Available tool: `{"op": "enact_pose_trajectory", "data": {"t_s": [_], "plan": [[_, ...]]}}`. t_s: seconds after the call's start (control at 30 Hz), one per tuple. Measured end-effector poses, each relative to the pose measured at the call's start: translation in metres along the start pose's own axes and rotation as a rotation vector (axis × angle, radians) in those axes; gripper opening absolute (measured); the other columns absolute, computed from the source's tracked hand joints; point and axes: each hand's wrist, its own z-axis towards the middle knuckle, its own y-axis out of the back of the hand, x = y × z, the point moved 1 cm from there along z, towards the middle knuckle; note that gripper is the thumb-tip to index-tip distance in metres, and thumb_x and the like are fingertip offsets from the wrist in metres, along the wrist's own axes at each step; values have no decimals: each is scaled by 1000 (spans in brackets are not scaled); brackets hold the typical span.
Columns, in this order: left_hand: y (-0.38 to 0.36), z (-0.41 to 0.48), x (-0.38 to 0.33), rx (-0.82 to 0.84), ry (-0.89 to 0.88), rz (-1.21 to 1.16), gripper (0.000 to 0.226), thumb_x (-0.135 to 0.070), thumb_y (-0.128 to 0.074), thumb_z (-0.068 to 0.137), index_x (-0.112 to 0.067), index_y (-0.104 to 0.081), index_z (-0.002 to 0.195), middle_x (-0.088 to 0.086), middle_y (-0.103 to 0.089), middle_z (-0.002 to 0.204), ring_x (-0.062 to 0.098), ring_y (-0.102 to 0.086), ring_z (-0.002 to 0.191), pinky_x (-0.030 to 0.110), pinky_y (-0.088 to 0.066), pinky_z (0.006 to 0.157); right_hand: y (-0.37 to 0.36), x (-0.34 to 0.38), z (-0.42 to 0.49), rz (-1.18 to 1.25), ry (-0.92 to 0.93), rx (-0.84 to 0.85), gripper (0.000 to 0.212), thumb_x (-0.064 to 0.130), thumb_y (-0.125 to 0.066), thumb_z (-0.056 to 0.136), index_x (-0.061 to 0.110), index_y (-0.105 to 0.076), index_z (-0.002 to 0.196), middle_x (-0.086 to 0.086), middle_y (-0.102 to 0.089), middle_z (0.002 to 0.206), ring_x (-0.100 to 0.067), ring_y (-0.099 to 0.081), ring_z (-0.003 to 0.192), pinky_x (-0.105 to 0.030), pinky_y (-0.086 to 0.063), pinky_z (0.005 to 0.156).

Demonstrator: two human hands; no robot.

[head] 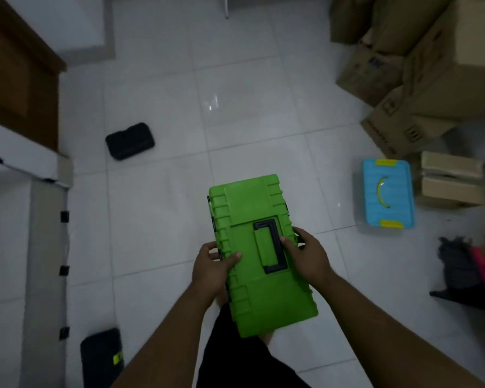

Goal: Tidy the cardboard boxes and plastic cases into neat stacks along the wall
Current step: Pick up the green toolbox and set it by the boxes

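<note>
I hold a bright green plastic case (252,219) with a black handle in front of me, above the white tiled floor. My left hand (212,266) grips its left side, thumb on the lid. My right hand (305,254) grips its right side, thumb by the handle. A black plastic case (130,140) lies on the floor at the left. Another black case (101,357) with a yellow-green label lies at the lower left. A clear box with a blue lid (387,193) and yellow clips stands at the right. Brown cardboard boxes (431,79) are piled at the upper right.
A wooden cabinet (14,79) stands at the upper left, with a white board (25,169) leaning below it. Pale flat boxes (450,180) sit beside the blue-lidded box. A dark shelf edge (465,299) with dark and pink cloth is at the right. White floor tiles (235,107) spread between.
</note>
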Motion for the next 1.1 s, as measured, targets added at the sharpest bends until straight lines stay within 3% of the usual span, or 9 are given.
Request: {"op": "enact_pose_trajectory", "data": {"t_s": [0.23, 0.37, 0.5, 0.63, 0.7, 0.77, 0.8, 0.97, 1.1], "plan": [[-71, 93, -106, 68, -6, -36, 68, -17, -89, 79, -15, -54, 137, 9, -73, 113, 23, -74, 95, 30, -61, 71, 56, 51, 108, 27, -46, -104, 44, 36, -68, 99, 19, -62, 138, 31, -53, 95, 10, -55, 87, -9, -37, 66], [-106, 143, -164, 94, -14, 10, 69, -19, -89, 80, -17, -54, 139, 6, -72, 114, 21, -74, 96, 30, -60, 73, 83, 78, 172, 43, -80, -149, 54, 43, -69, 97, 18, -58, 144, -2, -66, 131, -14, -57, 111, -25, -42, 88], [-142, 190, -221, 127, -11, 84, 67, -17, -88, 80, -13, -54, 139, 6, -74, 109, 21, -75, 92, 33, -62, 76, 109, 95, 229, 97, -150, -173, 56, 43, -70, 96, 17, -58, 144, -8, -64, 136, -15, -57, 113, -26, -41, 91], [-187, 225, -270, 138, -21, 149, 66, -14, -88, 81, -15, -55, 138, 5, -73, 109, 19, -74, 91, 27, -61, 67, 146, 91, 279, 141, -246, -159, 54, 39, -72, 96, 14, -60, 143, -1, -64, 120, -14, -64, 112, -1, -34, 71], [-216, 241, -290, 147, -16, 188, 67, -13, -89, 79, -14, -55, 137, 3, -72, 107, 18, -73, 89, 27, -60, 66, 164, 79, 307, 129, -277, -173, 60, 52, -73, 92, 24, -60, 143, -10, -62, 134, -23, -60, 124, 3, -30, 82], [-247, 258, -308, 141, -14, 242, 69, -14, -90, 77, -12, -56, 137, 2, -71, 106, 18, -72, 89, 32, -61, 72, 184, 57, 344, 66, -285, -200, 67, 84, -66, 76, 56, -56, 135, -14, -57, 145, -30, -52, 136, -28, -37, 113], [-264, 266, -317, 132, -16, 263, 68, -15, -90, 77, -13, -56, 137, 1, -71, 105, 17, -72, 88, 33, -61, 73, 191, 32, 368, 41, -298, -168, 68, 92, -63, 70, 63, -53, 131, -10, -62, 140, -31, -54, 135, -44, -41, 114], [-361, 311, -348, 137, 24, 315, 63, -14, -88, 80, -13, -58, 135, 1, -69, 106, 11, -68, 89, 25, -57, 66, 270, 27, 433, 204, -306, -123, 54, 72, -76, 75, 45, -69, 121, 13, -75, 105, -15, -70, 102, -48, -58, 95], [-439, 360, -369, 152, 71, 324, 61, -14, -89, 79, -13, -60, 132, 4, -73, 104, 13, -72, 87, 23, -58, 63, 339, 25, 507, 266, -329, -23, 42, 25, -80, 91, 22, -66, 131, 6, -71, 100, -10, -70, 91, -19, -58, 67]]}}
